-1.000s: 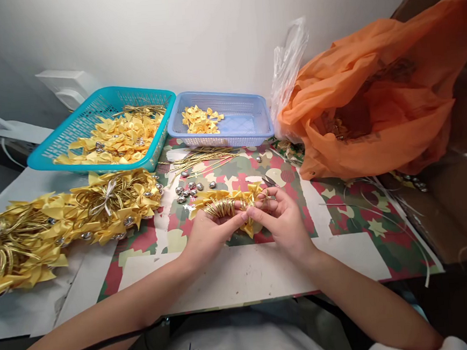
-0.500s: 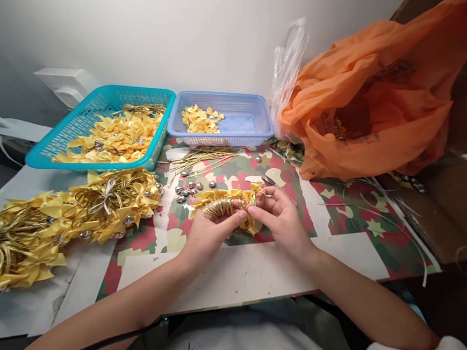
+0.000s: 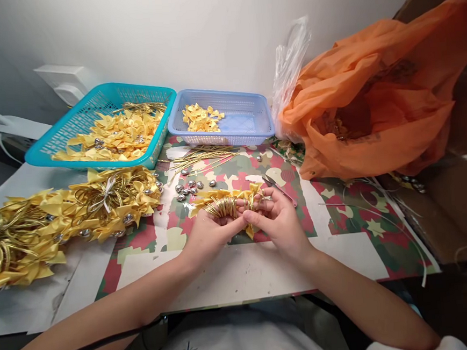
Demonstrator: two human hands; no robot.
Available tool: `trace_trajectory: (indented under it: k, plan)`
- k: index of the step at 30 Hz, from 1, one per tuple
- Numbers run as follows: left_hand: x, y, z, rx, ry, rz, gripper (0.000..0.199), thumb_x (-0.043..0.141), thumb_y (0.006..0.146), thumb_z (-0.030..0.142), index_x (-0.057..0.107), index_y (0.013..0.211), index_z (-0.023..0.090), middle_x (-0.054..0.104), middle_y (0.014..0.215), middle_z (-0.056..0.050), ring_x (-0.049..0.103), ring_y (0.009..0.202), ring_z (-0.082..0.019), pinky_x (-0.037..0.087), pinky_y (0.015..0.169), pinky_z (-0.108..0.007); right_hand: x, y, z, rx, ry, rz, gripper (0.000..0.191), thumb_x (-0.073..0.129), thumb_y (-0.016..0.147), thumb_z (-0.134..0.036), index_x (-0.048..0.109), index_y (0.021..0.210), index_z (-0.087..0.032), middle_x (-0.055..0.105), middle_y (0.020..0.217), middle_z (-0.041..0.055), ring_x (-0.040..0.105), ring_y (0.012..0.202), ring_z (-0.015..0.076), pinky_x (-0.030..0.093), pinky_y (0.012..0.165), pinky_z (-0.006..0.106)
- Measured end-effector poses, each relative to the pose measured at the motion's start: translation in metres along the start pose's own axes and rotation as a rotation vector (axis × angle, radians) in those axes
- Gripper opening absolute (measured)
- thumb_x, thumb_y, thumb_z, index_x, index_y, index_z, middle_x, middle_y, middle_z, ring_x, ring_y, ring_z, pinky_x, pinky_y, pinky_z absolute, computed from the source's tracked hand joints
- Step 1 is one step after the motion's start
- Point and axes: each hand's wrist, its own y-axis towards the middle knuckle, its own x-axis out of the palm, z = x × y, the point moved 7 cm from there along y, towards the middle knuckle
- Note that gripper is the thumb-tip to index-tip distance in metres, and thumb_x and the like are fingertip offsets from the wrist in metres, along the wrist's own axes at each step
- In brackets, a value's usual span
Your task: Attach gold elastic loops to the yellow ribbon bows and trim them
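Two-Handed Hold on Gold

With our left hand (image 3: 206,232) we are gripping a bunch of gold loops and yellow bows (image 3: 225,208); our right hand (image 3: 284,222) is gripping its right end, over the patterned sheet (image 3: 346,241).

Near head view, facing forward and down
Above and behind the grip of left hand (image 3: 206,234) and right hand (image 3: 285,224); wall (image 3: 214,31) beyond.
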Motion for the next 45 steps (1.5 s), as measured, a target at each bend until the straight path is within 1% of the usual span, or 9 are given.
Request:
trace_trajectory:
  k: [3,7,9,13,19,29,36,40,45]
  plan:
    - [-0.001,0.000,0.000,-0.002,-0.034,0.019,0.024,0.085,0.069,0.031,0.073,0.084,0.016,0.070,0.072,0.001,0.060,0.062,-0.010,0.052,0.064,-0.022,0.003,0.000,-0.004,-0.016,0.047,-0.025,0.046,0.086,0.063,-0.037,0.050,0.089,-0.024,0.072,0.078,-0.0025,0.071,0.074,0.0168,0.057,0.075,0.032]
    - [-0.006,0.000,-0.001,-0.029,-0.077,0.075,0.031,0.087,0.066,0.032,0.072,0.087,0.016,0.057,0.055,0.007,0.040,0.045,-0.004,0.032,0.043,-0.017,0.002,0.000,-0.010,-0.050,0.073,-0.007,0.043,0.084,0.065,-0.036,0.052,0.090,-0.024,0.075,0.076,-0.0029,0.073,0.076,0.0165,0.058,0.075,0.030]
    - [-0.009,0.000,-0.001,-0.053,-0.097,0.108,0.036,0.088,0.063,0.035,0.071,0.090,0.016,0.057,0.055,0.007,0.034,0.043,-0.002,0.025,0.041,-0.017,0.003,0.000,-0.012,-0.067,0.051,-0.020,0.041,0.083,0.067,-0.035,0.052,0.092,-0.024,0.076,0.077,-0.0020,0.074,0.079,0.0177,0.058,0.076,0.031]
    - [-0.012,0.000,-0.001,-0.093,-0.106,0.162,0.044,0.089,0.061,0.038,0.069,0.092,0.015,0.065,0.063,0.003,0.030,0.042,-0.002,0.021,0.040,-0.019,0.004,-0.001,-0.017,-0.148,-0.040,-0.033,0.033,0.077,0.074,-0.034,0.053,0.094,-0.024,0.077,0.080,-0.0001,0.073,0.084,0.0180,0.058,0.076,0.031]
    - [-0.012,-0.001,-0.001,-0.116,-0.139,0.181,0.044,0.089,0.059,0.035,0.068,0.093,0.016,0.061,0.056,0.005,0.030,0.041,-0.003,0.022,0.041,-0.019,0.001,-0.005,-0.021,-0.219,-0.152,0.009,0.030,0.075,0.078,-0.029,0.053,0.098,-0.024,0.078,0.089,0.0014,0.073,0.092,0.0181,0.057,0.079,0.030]
    - [-0.002,-0.002,0.008,0.009,0.036,0.051,0.019,0.082,0.071,0.032,0.073,0.077,0.016,0.059,0.056,0.005,0.037,0.043,-0.004,0.031,0.041,-0.019,0.002,-0.001,-0.011,-0.114,-0.112,-0.030,0.044,0.081,0.070,-0.036,0.050,0.099,-0.024,0.076,0.095,0.0040,0.073,0.092,0.0214,0.058,0.081,0.036]
    - [-0.003,-0.003,0.005,0.031,0.086,0.040,0.023,0.082,0.071,0.035,0.074,0.082,0.017,0.071,0.071,0.000,0.062,0.063,-0.013,0.051,0.060,-0.022,0.002,-0.003,-0.008,-0.068,-0.074,-0.009,0.047,0.085,0.065,-0.036,0.050,0.095,-0.024,0.076,0.089,0.0027,0.074,0.089,0.0216,0.058,0.079,0.035]
    - [-0.003,-0.002,0.001,0.002,0.069,0.039,0.031,0.084,0.066,0.034,0.074,0.090,0.017,0.071,0.073,-0.001,0.065,0.064,-0.015,0.054,0.062,-0.026,0.004,-0.005,-0.009,-0.087,-0.051,-0.010,0.043,0.084,0.068,-0.034,0.051,0.094,-0.024,0.076,0.085,0.0005,0.074,0.085,0.0192,0.058,0.076,0.032]
    - [-0.003,-0.002,0.000,0.018,0.100,0.027,0.027,0.083,0.069,0.033,0.075,0.088,0.016,0.071,0.074,-0.002,0.064,0.066,-0.015,0.054,0.063,-0.026,0.005,-0.004,-0.010,-0.100,-0.028,-0.024,0.038,0.082,0.071,-0.031,0.052,0.093,-0.024,0.076,0.083,-0.0011,0.073,0.080,0.0157,0.057,0.074,0.028]
